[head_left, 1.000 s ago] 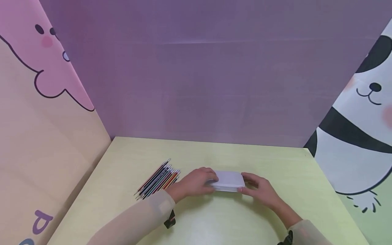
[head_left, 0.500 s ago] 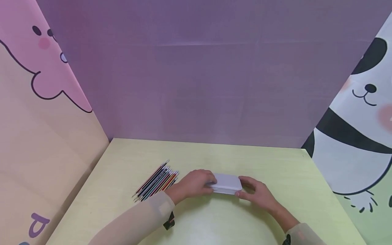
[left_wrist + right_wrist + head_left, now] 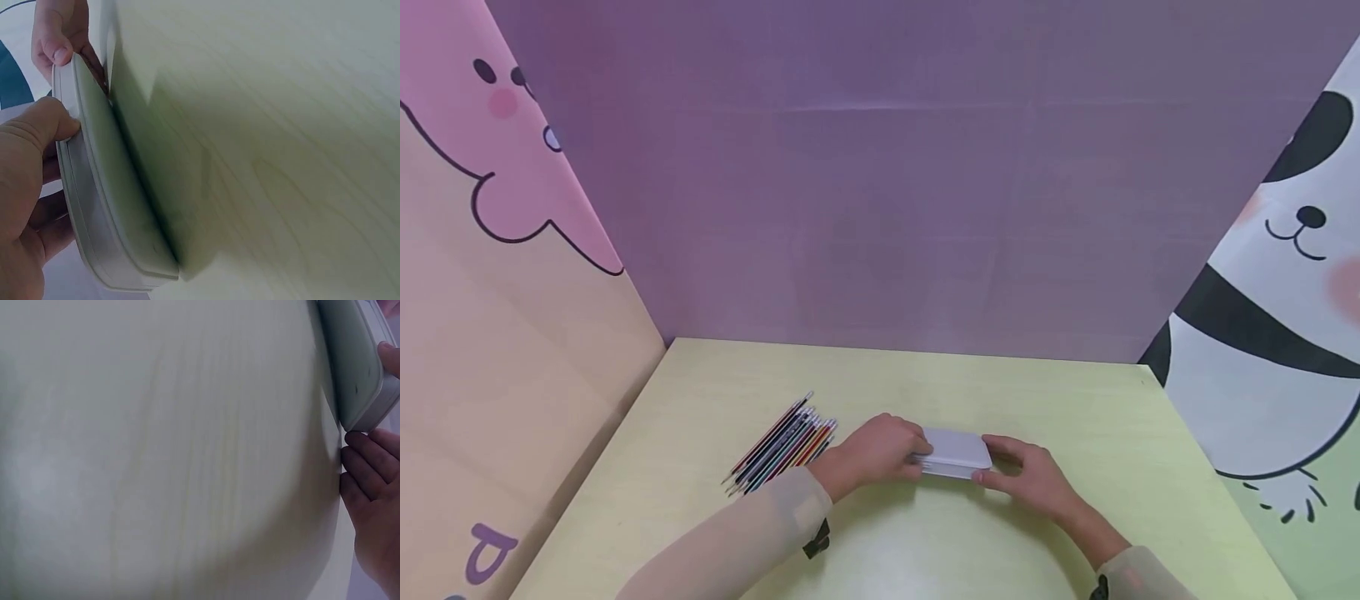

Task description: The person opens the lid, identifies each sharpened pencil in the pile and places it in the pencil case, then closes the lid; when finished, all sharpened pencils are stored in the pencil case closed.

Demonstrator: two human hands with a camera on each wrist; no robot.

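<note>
A flat white case (image 3: pixel 958 448) with rounded corners and a seam along its side is just above or on the table, between the hands. Its left end is gripped by my left hand (image 3: pixel 880 450), thumb in front and fingers over the top and back. My right hand (image 3: pixel 1033 473) holds the right end, thumb at the near corner and fingers at the far one. In the left wrist view the case (image 3: pixel 94 206) shows its underside at an angle to the table. The right wrist view has the right hand's (image 3: pixel 375 494) fingers against the end of the case. Its inside is hidden.
Left of the left hand lies a bundle of several pencils (image 3: pixel 786 446), slanted on the pale wooden table (image 3: pixel 1037 383). A purple backdrop (image 3: pixel 880 208) stands behind. Cartoon-printed panels flank the table, a panda (image 3: pixel 1225 400) on the right one.
The head view has shifted slightly, so everything sits a little further left and lower. Both hands keep their hold on the white case, with hardly any movement over the table.
</note>
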